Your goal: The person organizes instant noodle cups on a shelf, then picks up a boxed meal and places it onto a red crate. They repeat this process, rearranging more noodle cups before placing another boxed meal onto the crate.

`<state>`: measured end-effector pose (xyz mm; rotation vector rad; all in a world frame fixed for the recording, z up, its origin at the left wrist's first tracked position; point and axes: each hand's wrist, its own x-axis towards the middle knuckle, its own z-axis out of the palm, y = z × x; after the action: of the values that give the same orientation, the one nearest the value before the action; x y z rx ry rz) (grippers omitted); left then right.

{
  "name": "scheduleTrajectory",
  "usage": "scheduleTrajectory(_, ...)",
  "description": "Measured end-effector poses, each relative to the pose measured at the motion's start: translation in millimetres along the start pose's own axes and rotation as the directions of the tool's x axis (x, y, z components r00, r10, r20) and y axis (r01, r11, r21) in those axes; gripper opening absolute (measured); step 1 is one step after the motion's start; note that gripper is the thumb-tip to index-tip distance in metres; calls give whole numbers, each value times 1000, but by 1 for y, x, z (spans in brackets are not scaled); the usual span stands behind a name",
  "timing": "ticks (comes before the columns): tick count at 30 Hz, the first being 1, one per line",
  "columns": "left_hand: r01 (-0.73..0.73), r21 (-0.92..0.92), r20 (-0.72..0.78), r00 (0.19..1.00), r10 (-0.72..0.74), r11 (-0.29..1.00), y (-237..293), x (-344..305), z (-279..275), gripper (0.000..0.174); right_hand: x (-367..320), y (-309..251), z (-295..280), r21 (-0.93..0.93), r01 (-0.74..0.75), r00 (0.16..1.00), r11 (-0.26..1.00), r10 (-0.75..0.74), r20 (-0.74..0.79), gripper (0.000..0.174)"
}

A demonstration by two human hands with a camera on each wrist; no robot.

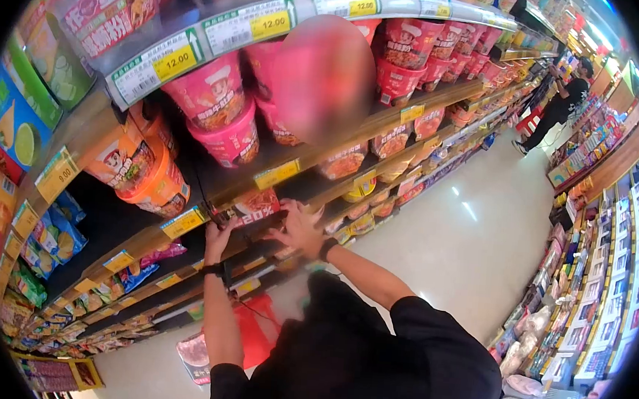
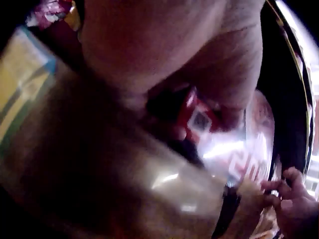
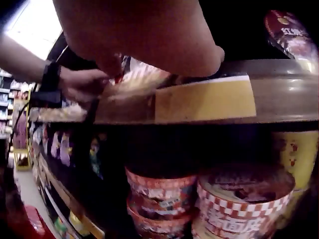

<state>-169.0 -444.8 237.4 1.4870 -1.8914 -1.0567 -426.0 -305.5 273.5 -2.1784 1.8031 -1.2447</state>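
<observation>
A red-and-white food package with a large "20%" print lies on a lower shelf board. At its left end my left hand holds it by the edge, thumb and fingers on either side of the red corner in the left wrist view. The package's glossy front catches the light there. My right hand is at the package's right end, fingers spread and reaching toward the shelf. In the right wrist view this hand passes over the shelf edge and partly hides the package.
Pink noodle tubs and orange tubs stand stacked on the shelf above. Yellow price tags line the shelf edges. Below are red-checked tubs. A red basket is near the floor; another person stands down the aisle.
</observation>
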Motion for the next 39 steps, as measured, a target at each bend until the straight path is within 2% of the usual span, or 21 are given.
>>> scheduleTrajectory(1,-4,-222,5,1000,6,975,53,-30,-11,54,3,-6,-1,80,-79,996,994,82,-24,59)
scheduleTrajectory(4,-152,-170,-33,988,149,974,59,-27,-14,64,24,-3,12,160,-175,979,972,189,-78,55)
scheduleTrajectory(6,29,-164,9,1000,-28,986,82,-35,-21,62,35,7,25,178,-226,962,958,249,-116,51)
scheduleTrajectory(7,82,-199,10,997,-82,977,97,-40,-22,60,43,11,25,326,-191,952,926,255,-167,46)
scheduleTrajectory(9,65,-414,118,993,-17,908,88,-35,-20,55,51,19,21,484,-93,966,870,196,-167,44)
scheduleTrajectory(10,78,-415,98,994,-41,906,104,-49,-20,54,53,17,7,554,-51,971,831,172,-167,43)
scheduleTrajectory(12,-47,-561,18,997,69,827,72,-51,-2,57,36,1,-30,670,-202,962,714,274,-3,41)
scheduleTrajectory(14,-9,-762,71,993,97,647,60,-78,15,61,15,-17,-70,729,-304,942,614,310,132,40)
scheduleTrajectory(15,33,-780,99,992,72,625,78,-102,18,64,1,-19,-80,738,-324,939,592,296,174,38)
scheduleTrajectory(16,99,-708,152,988,13,699,68,-114,25,63,-14,-37,-103,832,-421,884,361,367,288,41)
scheduleTrajectory(17,120,-677,125,991,-47,727,104,-146,26,61,-33,-27,-111,709,-410,908,574,330,257,45)
scheduleTrajectory(18,50,-696,202,971,129,716,90,-155,32,58,-49,-25,-118,729,-195,975,656,213,69,48)
scheduleTrajectory(19,46,-572,231,967,107,819,88,-172,39,59,-66,-27,-135,790,-253,962,559,233,143,49)
scheduleTrajectory(21,151,-607,422,893,156,780,93,-200,54,57,-98,-31,-164,810,-298,944,505,279,174,50)
scheduleTrajectory(23,222,-619,506,846,167,753,86,-217,82,53,-116,-44,-189,843,-343,917,414,342,205,52)
scheduleTrajectory(26,216,-585,507,850,144,782,128,-228,81,55,-131,-58,-203,891,-377,867,253,435,243,56)
scheduleTrajectory(28,399,-619,521,853,-26,676,130,-231,85,62,-151,-49,-190,896,-385,837,220,491,239,63)
scheduleTrajectory(29,475,-631,538,837,-94,613,136,-233,82,62,-156,-47,-183,913,-344,848,218,490,202,79)
scheduleTrajectory(31,604,-648,573,788,-225,465,161,-238,65,63,-137,-73,-190,938,-342,809,53,525,265,86)
scheduleTrajectory(36,566,-732,503,825,-259,380,150,-243,50,54,-114,-90,-174,929,-303,811,-212,454,369,87)
scheduleTrajectory(39,566,-738,516,824,-234,366,153,-250,32,47,-97,-104,-180,933,-310,859,-184,366,358,85)
